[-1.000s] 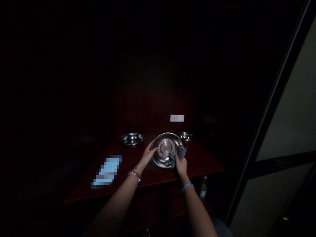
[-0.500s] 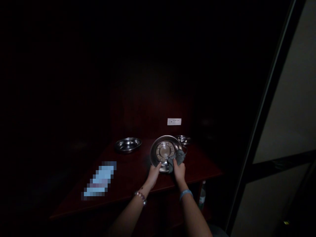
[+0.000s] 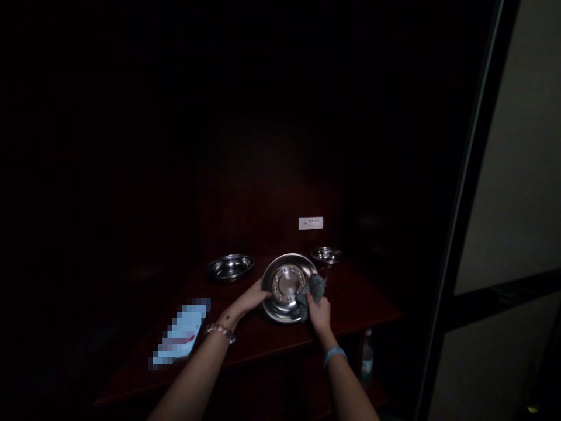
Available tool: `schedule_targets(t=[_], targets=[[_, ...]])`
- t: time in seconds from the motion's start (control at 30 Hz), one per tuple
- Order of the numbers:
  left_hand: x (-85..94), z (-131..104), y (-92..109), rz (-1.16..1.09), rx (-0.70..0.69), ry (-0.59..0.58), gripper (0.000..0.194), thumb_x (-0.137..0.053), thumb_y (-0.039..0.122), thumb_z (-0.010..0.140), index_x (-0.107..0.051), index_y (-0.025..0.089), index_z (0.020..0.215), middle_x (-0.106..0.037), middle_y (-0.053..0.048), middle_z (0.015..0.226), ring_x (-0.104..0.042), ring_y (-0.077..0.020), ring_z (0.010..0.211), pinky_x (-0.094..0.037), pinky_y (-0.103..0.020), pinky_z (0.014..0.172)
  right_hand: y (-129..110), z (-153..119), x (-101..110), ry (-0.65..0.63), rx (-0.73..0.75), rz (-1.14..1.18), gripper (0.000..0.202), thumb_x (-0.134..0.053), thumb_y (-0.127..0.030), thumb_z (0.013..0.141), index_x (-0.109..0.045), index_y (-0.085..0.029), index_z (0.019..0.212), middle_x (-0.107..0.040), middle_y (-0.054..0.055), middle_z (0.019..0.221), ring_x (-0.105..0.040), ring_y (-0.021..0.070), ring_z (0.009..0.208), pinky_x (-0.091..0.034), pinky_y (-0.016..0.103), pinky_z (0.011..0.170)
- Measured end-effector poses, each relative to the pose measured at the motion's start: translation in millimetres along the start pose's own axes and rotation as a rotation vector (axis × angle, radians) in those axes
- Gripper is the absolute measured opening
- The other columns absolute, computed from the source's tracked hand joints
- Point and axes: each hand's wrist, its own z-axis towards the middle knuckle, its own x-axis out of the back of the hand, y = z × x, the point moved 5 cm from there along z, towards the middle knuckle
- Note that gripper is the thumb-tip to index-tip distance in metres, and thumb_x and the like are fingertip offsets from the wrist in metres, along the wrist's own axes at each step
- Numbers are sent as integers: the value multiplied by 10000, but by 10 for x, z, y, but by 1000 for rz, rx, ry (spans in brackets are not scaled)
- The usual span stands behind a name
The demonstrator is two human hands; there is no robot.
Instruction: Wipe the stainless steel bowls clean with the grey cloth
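A round stainless steel basin with a ring of raised dots on its bottom is held up, tilted so its inside faces me. My left hand grips its left rim, thumb over the edge and the other fingers hidden behind. At the lower right rim, my right hand pinches a dark grey-green cloth against the metal. Part of the cloth hangs inside the basin.
A second steel basin sits at the table's back left, a smaller steel bowl at the back right. A pixelated bright flat object lies on the dark red table. A bottle stands below; a socket is on the wall.
My left hand has moved from the basin's bottom edge up to its left side. The right hand stays with the cloth at the lower right rim. The view has shifted slightly.
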Motion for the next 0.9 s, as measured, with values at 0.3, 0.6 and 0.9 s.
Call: schedule_targets(t=[0.3, 0.6, 0.9], targets=[[-492, -157, -419, -228, -95, 376, 617, -805, 294, 677, -609, 159, 1246, -656, -145, 1311, -596, -277, 1248, -399, -421, 1126, 12, -5, 62, 90, -81, 99, 389, -558, -409, 883, -776, -86, 883, -777, 181, 901, -757, 281, 872, -542, 260, 694], [-405, -76, -588, -107, -105, 403, 479, -724, 227, 674, -650, 139, 1139, -707, -148, 1205, -574, -316, 1272, -390, -477, 1122, 33, 3, 16, 76, -57, 141, 367, -552, -390, 888, -767, -93, 891, -778, 169, 916, -757, 264, 872, -540, 248, 704], [72, 16, 205, 122, -86, -178, 635, -693, 84, 585, -655, 149, 1215, -692, -139, 1252, -615, -337, 1212, -381, -497, 1133, 16, 9, -72, -39, 38, -36, 347, -542, -357, 894, -756, -114, 769, -774, 162, 814, -752, 255, 795, -522, 246, 679]])
